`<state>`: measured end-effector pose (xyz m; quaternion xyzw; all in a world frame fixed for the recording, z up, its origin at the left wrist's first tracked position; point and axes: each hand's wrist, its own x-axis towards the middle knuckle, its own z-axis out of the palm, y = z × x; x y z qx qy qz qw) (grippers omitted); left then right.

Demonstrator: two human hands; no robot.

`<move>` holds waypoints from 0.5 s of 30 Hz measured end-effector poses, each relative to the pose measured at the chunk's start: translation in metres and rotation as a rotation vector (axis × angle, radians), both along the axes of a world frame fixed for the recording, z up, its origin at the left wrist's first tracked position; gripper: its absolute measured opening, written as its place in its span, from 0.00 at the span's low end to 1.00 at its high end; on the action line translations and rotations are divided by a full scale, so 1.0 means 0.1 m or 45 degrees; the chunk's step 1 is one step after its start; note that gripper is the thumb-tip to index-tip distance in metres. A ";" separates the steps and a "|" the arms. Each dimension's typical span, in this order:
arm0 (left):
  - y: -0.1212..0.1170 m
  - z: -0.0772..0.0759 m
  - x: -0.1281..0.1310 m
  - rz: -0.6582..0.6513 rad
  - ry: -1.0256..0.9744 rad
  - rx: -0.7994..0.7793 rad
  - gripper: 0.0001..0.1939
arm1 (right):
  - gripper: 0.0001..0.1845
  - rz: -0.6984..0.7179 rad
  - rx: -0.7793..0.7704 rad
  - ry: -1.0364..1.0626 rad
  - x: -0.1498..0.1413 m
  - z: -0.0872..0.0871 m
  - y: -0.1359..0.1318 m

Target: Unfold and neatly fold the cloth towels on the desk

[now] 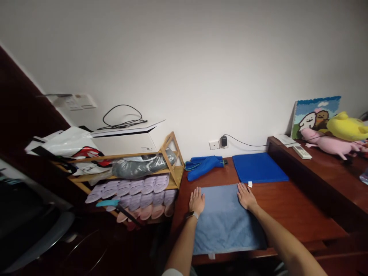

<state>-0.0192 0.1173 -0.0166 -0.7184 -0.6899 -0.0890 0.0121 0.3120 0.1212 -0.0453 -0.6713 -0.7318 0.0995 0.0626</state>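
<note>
A light blue cloth [222,222], towel-like and slightly wrinkled, is spread flat on the brown wooden desk [296,211], with a small white tag at its near edge. My left hand [197,201] lies flat at the cloth's far left corner, fingers stretched out. At the far right corner my right hand [246,195] rests flat too, its fingers extended. Behind the cloth, on the right, lies a darker blue folded cloth [258,168] with a white tag. A crumpled blue cloth [204,167] sits at the back left, near the wall.
On the left stands a wooden rack [176,174] with several pairs of slippers [148,184] and a white box [126,142] on top. A black charger [224,141] is plugged into the wall. The raised right surface holds a remote [302,152], a pink plush toy [329,142] and a picture [316,117].
</note>
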 end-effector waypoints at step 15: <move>-0.86 -0.15 2.01 -0.618 -0.186 -0.016 0.30 | 0.36 0.006 0.139 -0.036 0.17 -0.24 -0.88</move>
